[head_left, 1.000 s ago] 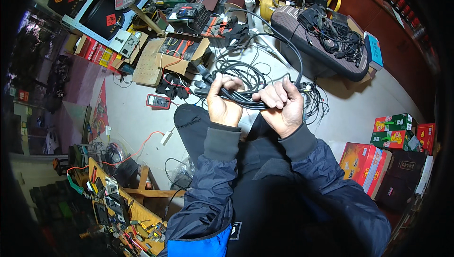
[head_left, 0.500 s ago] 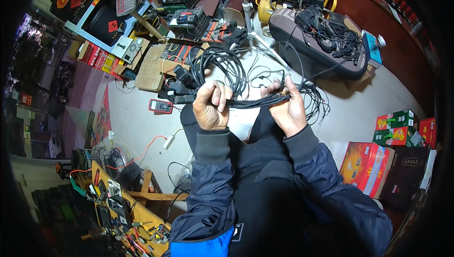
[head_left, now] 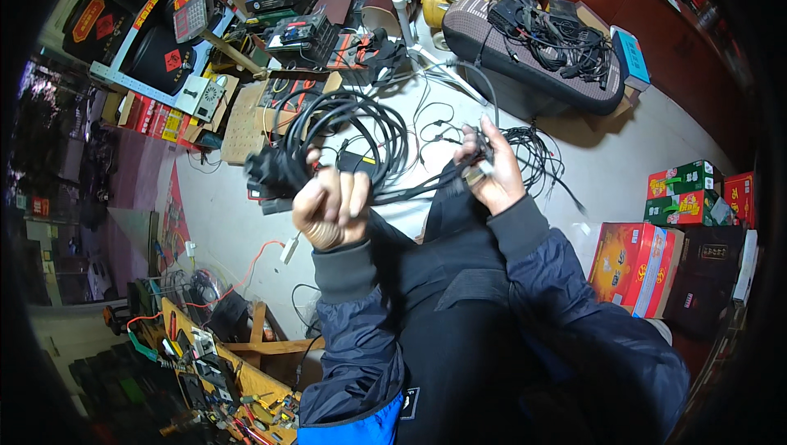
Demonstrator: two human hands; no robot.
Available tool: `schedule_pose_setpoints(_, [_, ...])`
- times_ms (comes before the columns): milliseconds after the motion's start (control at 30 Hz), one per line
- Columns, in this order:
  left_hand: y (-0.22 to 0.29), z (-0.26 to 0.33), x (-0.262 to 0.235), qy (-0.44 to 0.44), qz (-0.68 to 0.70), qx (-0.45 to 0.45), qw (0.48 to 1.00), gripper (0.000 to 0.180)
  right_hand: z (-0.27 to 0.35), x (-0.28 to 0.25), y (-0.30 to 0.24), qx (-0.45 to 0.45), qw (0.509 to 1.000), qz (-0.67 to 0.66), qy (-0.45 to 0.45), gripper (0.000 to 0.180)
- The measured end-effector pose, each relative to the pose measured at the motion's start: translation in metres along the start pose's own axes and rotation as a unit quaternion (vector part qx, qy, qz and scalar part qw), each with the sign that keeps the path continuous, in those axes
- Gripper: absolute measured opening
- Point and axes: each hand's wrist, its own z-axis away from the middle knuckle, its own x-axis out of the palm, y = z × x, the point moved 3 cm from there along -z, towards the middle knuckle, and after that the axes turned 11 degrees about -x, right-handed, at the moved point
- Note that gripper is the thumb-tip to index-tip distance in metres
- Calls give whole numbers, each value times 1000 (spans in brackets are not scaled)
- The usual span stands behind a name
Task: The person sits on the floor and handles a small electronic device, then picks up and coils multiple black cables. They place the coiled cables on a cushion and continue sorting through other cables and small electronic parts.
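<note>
My left hand [head_left: 332,203] is closed round a bundle of black cables [head_left: 414,193], with a cluster of black plugs [head_left: 266,173] sticking out past its far left side. Beyond that hand, the cables' wide coil [head_left: 398,129] hangs in loops. My right hand [head_left: 498,173] grips the other end of the bundle between thumb and fingers, palm turned up. Cable ends at its fingertips are blurred. The bundle stretches between both hands above my lap.
More black cables [head_left: 541,162] lie on the pale floor beyond my right hand. A tangle of cords [head_left: 557,43] rests on a patterned cushion [head_left: 475,31]. Boxes [head_left: 631,269] stand at the right, a tool-strewn wooden bench [head_left: 238,379] at lower left, and a metal stand [head_left: 402,11] ahead.
My left hand has moved left with the plugs and coil, widening the gap between my hands. The right hand still grips the bundle's end. The whole view has shifted slightly.
</note>
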Motion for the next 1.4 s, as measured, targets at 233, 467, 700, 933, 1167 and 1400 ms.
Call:
schedule_pose_setpoints(233, [-12, -9, 14, -137, -29, -71, 988, 44, -62, -40, 36, 184, 969, 127, -103, 39])
schedule_pose_setpoints(467, [80, -38, 4, 114, -273, 104, 949, 29, -63, -100, 20, 266, 901, 342, 29, 112])
schedule_pose_setpoints(700, [77, -51, -4, 221, -337, 155, 902, 43, 5, 0, 49, 288, 870, 294, -273, 76])
schedule_pose_setpoints(933, [17, -35, -4, 40, -267, 2, 963, 24, -33, 59, 112, 261, 935, 128, -203, 40])
schedule_pose_setpoints(1167, [14, -7, -37, 23, -83, -78, 993, 35, -37, 56, 84, 110, 966, 143, -188, 33])
schedule_pose_setpoints(1400, [-22, 1, -43, -41, 82, -128, 988, 26, -32, 40, 76, 201, 961, 126, -141, 40])
